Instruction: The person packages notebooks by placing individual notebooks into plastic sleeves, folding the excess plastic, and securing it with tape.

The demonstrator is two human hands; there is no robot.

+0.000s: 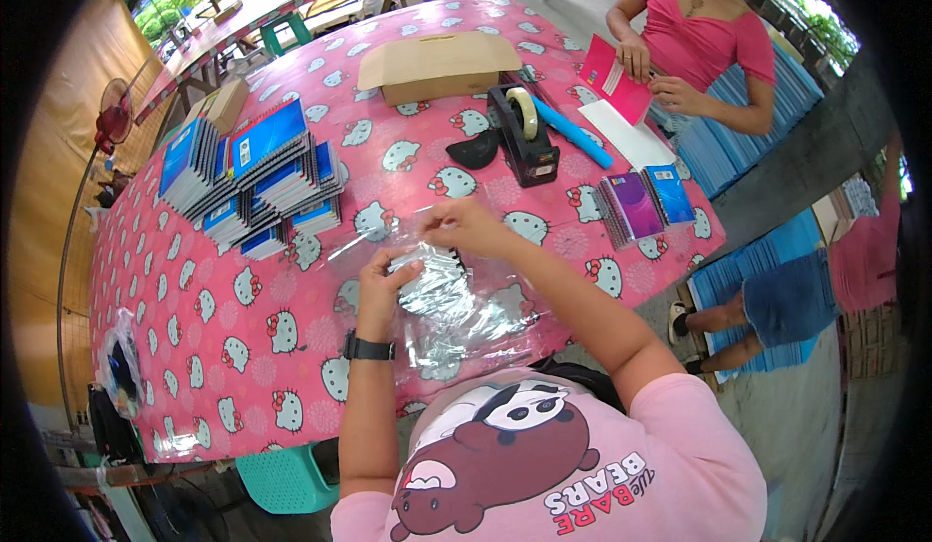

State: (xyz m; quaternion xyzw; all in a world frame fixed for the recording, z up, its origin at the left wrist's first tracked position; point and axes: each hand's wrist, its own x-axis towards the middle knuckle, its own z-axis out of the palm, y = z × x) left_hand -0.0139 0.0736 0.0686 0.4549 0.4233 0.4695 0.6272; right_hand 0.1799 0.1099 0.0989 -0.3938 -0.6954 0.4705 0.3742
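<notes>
A pile of shiny transparent plastic bags (437, 294) lies on the pink table in front of me. My left hand (382, 285), with a black watch at the wrist, rests at the left edge of the pile, its thumb laid over the plastic and its fingers curled round that edge. Along the far edge, my right hand (466, 228) pinches the plastic between thumb and fingers. Just which layer each hand grips is hard to make out through the glare. Stacked spiral notebooks (267, 168) with blue covers stand beyond my left hand.
Farther back are a cardboard box (442, 66), a black tape dispenser (524, 139), a blue roll (573, 132) and a black object (473, 151). Two spiral notebook stacks (646, 204) sit at the right. Across the table a person (694, 47) holds a pink cover. A green stool (286, 479) stands below.
</notes>
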